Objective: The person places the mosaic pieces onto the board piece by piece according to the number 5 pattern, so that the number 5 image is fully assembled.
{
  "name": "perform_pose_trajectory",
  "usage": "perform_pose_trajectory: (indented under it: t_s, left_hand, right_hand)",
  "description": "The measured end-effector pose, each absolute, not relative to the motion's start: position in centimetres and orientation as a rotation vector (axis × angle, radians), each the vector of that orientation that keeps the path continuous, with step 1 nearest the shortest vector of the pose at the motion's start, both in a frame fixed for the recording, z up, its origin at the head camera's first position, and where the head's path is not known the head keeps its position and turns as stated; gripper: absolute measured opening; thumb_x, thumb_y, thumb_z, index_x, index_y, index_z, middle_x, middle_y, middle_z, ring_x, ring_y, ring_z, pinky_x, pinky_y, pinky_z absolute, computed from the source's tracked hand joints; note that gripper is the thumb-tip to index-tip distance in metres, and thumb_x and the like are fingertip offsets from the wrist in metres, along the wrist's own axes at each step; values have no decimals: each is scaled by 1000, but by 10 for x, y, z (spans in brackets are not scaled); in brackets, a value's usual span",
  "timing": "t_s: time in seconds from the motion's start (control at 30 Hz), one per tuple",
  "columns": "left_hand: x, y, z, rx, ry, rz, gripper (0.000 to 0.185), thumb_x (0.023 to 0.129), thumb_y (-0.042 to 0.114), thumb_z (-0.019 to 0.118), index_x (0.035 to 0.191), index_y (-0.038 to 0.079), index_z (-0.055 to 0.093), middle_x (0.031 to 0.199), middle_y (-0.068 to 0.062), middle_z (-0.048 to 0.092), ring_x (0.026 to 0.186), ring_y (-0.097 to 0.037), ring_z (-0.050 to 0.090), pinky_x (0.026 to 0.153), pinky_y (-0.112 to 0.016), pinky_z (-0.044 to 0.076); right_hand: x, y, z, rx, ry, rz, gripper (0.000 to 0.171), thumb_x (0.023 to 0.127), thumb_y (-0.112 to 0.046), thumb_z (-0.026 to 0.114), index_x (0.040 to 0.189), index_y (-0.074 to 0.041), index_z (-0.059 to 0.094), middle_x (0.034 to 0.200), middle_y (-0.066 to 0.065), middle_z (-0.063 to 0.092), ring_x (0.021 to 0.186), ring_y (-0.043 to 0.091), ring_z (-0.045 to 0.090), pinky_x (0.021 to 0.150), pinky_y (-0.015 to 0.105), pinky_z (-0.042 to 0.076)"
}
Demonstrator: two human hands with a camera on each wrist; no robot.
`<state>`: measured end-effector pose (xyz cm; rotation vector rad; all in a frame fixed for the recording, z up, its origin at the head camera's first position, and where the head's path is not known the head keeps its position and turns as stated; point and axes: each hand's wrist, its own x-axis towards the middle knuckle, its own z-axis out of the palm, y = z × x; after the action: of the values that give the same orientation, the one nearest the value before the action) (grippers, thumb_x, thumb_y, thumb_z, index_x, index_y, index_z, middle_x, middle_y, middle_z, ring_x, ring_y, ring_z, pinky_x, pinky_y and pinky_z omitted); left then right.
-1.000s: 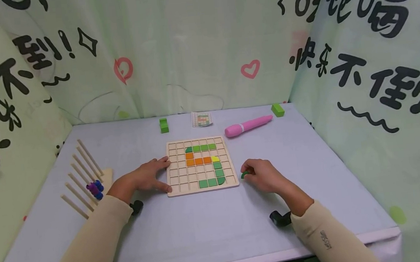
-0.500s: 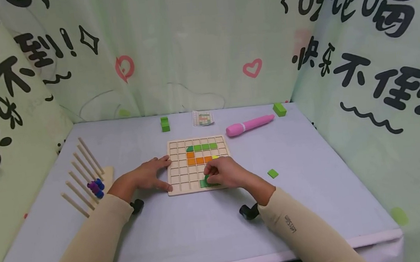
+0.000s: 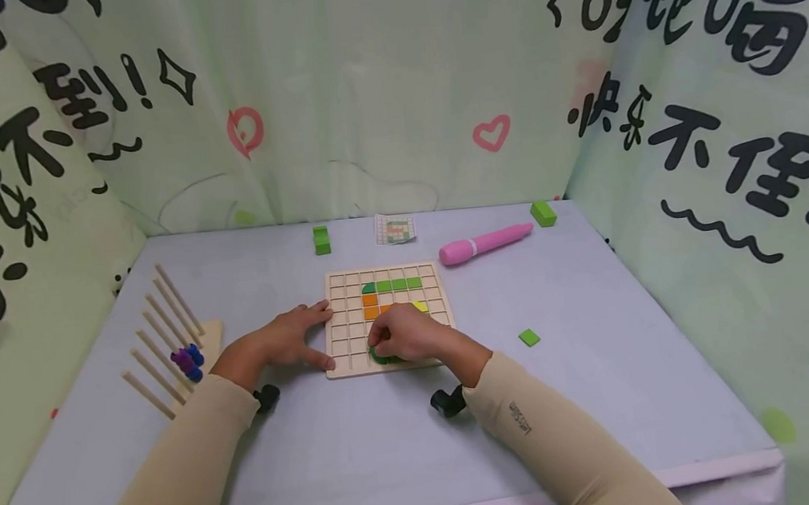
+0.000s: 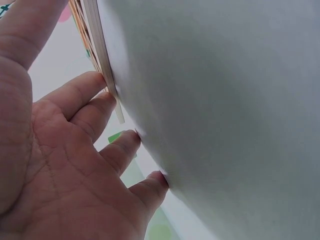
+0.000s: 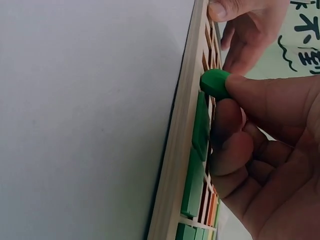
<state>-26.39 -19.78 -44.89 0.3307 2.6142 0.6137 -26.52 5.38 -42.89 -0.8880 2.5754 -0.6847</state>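
My right hand [image 3: 412, 334] pinches a dark green tile with a rounded corner [image 5: 215, 84] between thumb and forefinger. It holds the tile tilted over the bottom row of a wooden grid board [image 3: 340, 306], beside green tiles [image 5: 191, 182] lying in the cells. The hand covers part of the lower rows in the head view. Orange tiles [image 3: 369, 300], a yellow tile [image 3: 420, 306] and light green tiles [image 3: 398, 284] sit higher on the grid. My left hand [image 3: 284, 339] lies at the board's left edge, thumb and fingers spread, fingertips touching it.
A loose green tile [image 3: 529, 338] lies right of the board. Behind it are a pink pen-shaped object [image 3: 486, 243], a pattern card [image 3: 394, 229] and green blocks [image 3: 321, 240]. A rack of wooden pegs [image 3: 213, 333] with blue and purple beads [image 3: 188, 361] stands left.
My right hand has carried the dark green tile from the table right of the board leftward to the board's bottom row, uncovering a loose green tile. The left hand stays at the left edge.
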Motion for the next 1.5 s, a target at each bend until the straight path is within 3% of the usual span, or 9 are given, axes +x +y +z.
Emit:
perform_pose_trajectory:
  t_s: [0.47,0.73,1.23,1.5]
  left_hand:
    - [-266,-196,-448,344,2625,617,103,80,48,88,162,15,37,175,-3,18,160,-41,12,126,-62,20]
    - [-265,-194,-450,340,2622,607,105,79,50,89,163,15,36,175,-4,18,160,-43,12,125,-64,21]
    - [-262,-195,-443,308,2624,609,104,79,47,89,163,15,36,175,-3,17,160,-42,9,125,-64,20]
    - [-263,-196,-448,296,2618,608,105,78,48,90,163,17,36,175,-3,17,160,-42,10,126,-64,20]
  right_hand:
    - [-254,46,-433,-809,2670,-621,8,95,-10,74,89,-12,78,81,-3,69,82,14,57,71,25,48]
    - [-250,60,-429,-832,2707,-700,9,97,-11,70,102,-7,77,84,-1,68,79,15,57,73,27,49]
    - [-257,130,-423,-665,2707,-791,20,94,-17,72,112,-8,72,95,0,67,88,17,59,79,31,49]
    - [-259,190,-427,-402,2783,-738,24,95,-19,72,116,-7,71,105,6,68,95,22,61,79,35,52]
